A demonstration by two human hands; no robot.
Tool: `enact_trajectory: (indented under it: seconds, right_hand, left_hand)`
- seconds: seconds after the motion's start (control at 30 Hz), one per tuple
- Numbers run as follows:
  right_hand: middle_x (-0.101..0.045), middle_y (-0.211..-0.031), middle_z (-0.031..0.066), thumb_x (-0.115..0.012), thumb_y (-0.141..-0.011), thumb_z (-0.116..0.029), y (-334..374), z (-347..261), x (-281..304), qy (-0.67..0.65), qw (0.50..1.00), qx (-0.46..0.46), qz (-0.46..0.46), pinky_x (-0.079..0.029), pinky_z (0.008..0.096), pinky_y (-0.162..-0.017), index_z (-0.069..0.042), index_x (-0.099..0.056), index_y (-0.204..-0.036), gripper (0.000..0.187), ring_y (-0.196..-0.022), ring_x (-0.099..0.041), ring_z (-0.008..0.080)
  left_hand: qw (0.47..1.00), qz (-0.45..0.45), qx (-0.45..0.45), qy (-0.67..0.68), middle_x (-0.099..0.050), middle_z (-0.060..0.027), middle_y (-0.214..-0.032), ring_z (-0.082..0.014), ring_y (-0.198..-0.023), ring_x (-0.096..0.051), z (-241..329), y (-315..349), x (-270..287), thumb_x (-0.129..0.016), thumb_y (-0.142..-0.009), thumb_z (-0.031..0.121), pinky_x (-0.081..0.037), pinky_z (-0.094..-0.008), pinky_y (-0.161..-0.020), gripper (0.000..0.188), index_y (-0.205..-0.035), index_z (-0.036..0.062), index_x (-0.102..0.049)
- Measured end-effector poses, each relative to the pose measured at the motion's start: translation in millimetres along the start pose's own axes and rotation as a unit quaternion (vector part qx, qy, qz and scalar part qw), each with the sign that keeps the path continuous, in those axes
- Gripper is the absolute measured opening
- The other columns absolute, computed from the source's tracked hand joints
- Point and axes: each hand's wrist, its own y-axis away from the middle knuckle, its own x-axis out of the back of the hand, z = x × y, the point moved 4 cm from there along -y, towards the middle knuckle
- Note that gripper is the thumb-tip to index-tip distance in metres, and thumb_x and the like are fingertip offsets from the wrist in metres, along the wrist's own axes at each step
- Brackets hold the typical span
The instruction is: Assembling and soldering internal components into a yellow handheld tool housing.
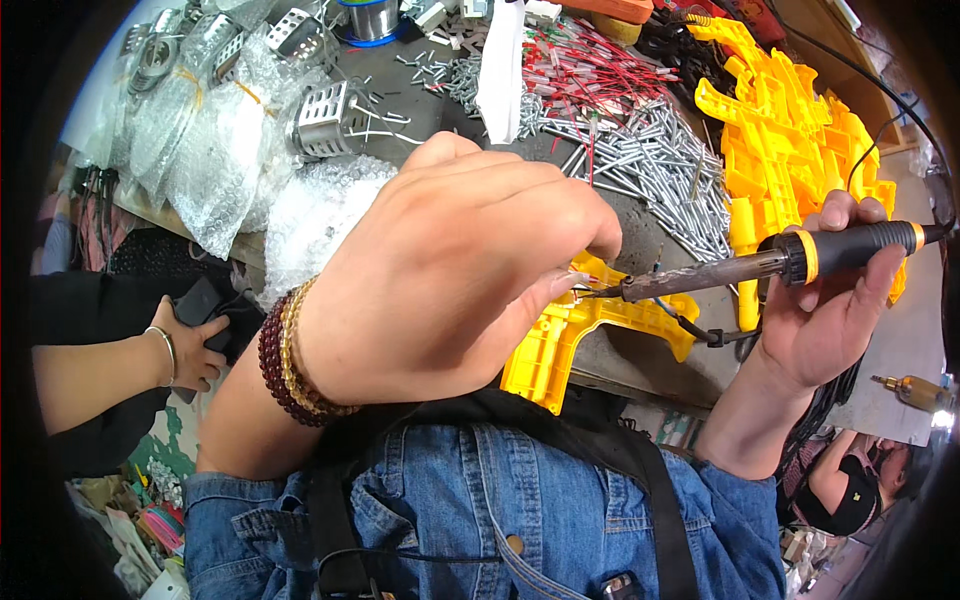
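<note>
My right hand [825, 300] grips the black handle of a soldering iron [715, 275], which has orange rings and a brown, worn barrel. The iron points left, its tip close to my left fingertips. Bent over a yellow pistol-shaped plastic housing half [545, 360], my left hand [450, 270] has thumb and fingers pinched together. What the pinch holds is mostly hidden behind the fingers. Inside the housing, wires [690, 325] run toward its right end, and a black cable leaves there. The housing lies at the near edge of the bench.
Silver metal pins [655, 180] and red-wired parts [590, 70] are heaped beyond my hands. Yellow housings [780, 130] are piled at right. Bubble-wrapped parts [200, 150], a perforated metal part [330, 120] and a solder spool [370, 20] lie left. Another person's hand [190, 345] is at far left.
</note>
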Motion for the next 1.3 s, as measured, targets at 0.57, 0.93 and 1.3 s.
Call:
enact_trajectory:
  seconds: [0.57,0.93,1.3]
  right_hand:
    - [-0.055,-0.110,0.0145,-0.051,-0.107,-0.037,-1.3,0.9,-0.5,-0.025,1.000,-0.011,-0.015,-0.042,0.0173,-0.054,-0.004,-0.048,-0.126,0.038,-0.063,-0.050,0.0080]
    - [-0.062,-0.106,0.0146,-0.047,-0.107,-0.043,0.4,-0.8,10.9,-0.012,0.998,0.002,0.056,-0.040,0.0176,-0.048,-0.008,-0.055,-0.126,0.041,-0.056,-0.050,0.0069]
    - [-0.061,-0.106,0.0131,-0.050,-0.106,-0.044,1.6,0.7,11.7,-0.027,0.998,-0.012,0.050,-0.038,0.0183,-0.048,-0.009,-0.054,-0.127,0.041,-0.055,-0.047,0.0085]
  left_hand:
    - [1.000,0.016,-0.011,0.012,-0.067,-0.0070,-0.091,-0.0284,-0.081,-0.061,-3.0,-1.0,-7.5,-0.071,-0.078,0.006,-0.040,-0.0387,-0.078,0.023,-0.101,0.0065,-0.066]
    - [1.000,0.013,-0.016,-0.003,-0.068,-0.0073,-0.093,-0.0280,-0.081,-0.061,-2.0,-1.3,-6.4,-0.071,-0.078,0.004,-0.041,-0.0379,-0.079,0.025,-0.102,0.0070,-0.068]
    - [0.995,0.060,0.064,-0.054,-0.053,-0.0210,-0.143,-0.0391,-0.135,-0.050,-18.0,4.0,-4.3,-0.066,-0.083,-0.005,-0.041,-0.0425,-0.111,0.055,-0.136,0.0048,-0.056]
